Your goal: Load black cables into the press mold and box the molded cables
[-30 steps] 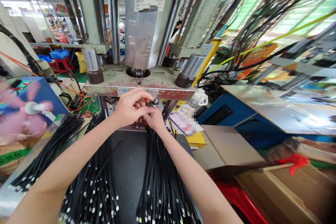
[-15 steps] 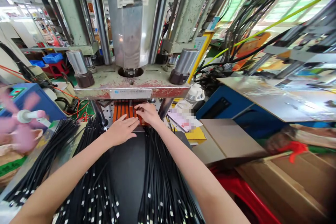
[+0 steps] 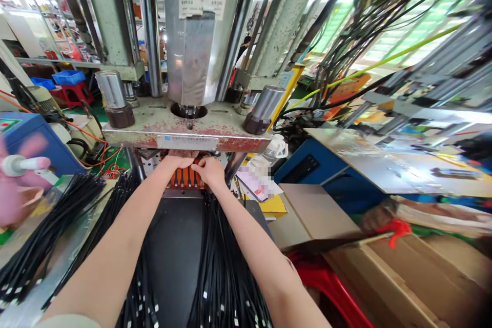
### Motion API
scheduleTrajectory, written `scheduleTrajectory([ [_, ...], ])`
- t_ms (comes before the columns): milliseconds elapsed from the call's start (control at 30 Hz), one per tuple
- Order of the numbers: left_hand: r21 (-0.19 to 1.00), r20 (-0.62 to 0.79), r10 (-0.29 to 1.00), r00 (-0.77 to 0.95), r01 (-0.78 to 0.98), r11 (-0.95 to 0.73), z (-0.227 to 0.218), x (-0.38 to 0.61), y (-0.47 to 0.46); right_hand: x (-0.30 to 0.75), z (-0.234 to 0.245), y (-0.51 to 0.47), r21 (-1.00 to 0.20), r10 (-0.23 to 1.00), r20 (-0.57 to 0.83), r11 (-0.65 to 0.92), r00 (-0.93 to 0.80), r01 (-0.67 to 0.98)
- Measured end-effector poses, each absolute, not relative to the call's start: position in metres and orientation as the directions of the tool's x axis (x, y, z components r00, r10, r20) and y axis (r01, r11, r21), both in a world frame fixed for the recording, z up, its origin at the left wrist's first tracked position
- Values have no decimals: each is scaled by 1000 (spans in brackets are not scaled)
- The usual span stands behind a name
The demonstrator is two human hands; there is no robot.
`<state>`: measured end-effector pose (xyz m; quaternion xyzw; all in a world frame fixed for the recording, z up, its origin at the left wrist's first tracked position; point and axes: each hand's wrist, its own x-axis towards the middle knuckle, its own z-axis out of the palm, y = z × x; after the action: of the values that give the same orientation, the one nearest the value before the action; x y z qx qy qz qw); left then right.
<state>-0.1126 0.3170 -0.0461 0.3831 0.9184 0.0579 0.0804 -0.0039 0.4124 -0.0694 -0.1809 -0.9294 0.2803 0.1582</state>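
While both arms reach far forward across the table (image 3: 180, 246), the left hand (image 3: 177, 160) and the right hand (image 3: 208, 170) meet at the orange fixture (image 3: 187, 179), which sits at the far edge of the table, just under the rusty press plate (image 3: 184, 136). It seems the hands are kept low and flat because the plate leaves only a narrow gap above the fixture. Several cable ends (image 3: 186, 180) lie side by side in the slots of the fixture, and the slots appear to keep them straight and apart from each other. A thick bundle of black cables (image 3: 225, 261) runs lengthwise from the near side to the fixture, between the two forearms and partly under the right one, probably so that the ends already point toward the slots. More cables (image 3: 46, 230) lie on the left part of the table, well apart from the hands. The grip of the left hand is open: its fingers rest flat on the far part of the fixture, with the tips hidden below the plate, and it holds nothing that I can see. The grip of the right hand is curled, with the fingertips touching the cable ends in the slots; whether it really pinches one of them I cannot tell.
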Motion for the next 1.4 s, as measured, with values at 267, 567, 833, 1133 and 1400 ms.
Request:
scheduleTrajectory([
  [267, 97, 192, 832, -520, 854, 512, -46, -36, 239, 96, -94, 465, -643, 375, 304, 759, -876, 101],
  [567, 76, -241, 652, -719, 656, 751, -82, 42, 158, 181, -141, 488, -515, 479, -71, 733, -875, 443],
  [833, 784, 150, 730, -667, 530, 323, -19, 35, 198, 166, -89, 438, -781, 354, 233, 624, -906, 43],
  [1133, 953, 227, 697, -680, 301, -18, 10, 42, 237, 142, -43, 391, -832, 209, 435, 465, -876, -302],
  [1400, 963, 245, 678, -693, 256, -87, 29, 36, 257, 135, -36, 378, -752, 80, 489, 543, -868, -374],
])
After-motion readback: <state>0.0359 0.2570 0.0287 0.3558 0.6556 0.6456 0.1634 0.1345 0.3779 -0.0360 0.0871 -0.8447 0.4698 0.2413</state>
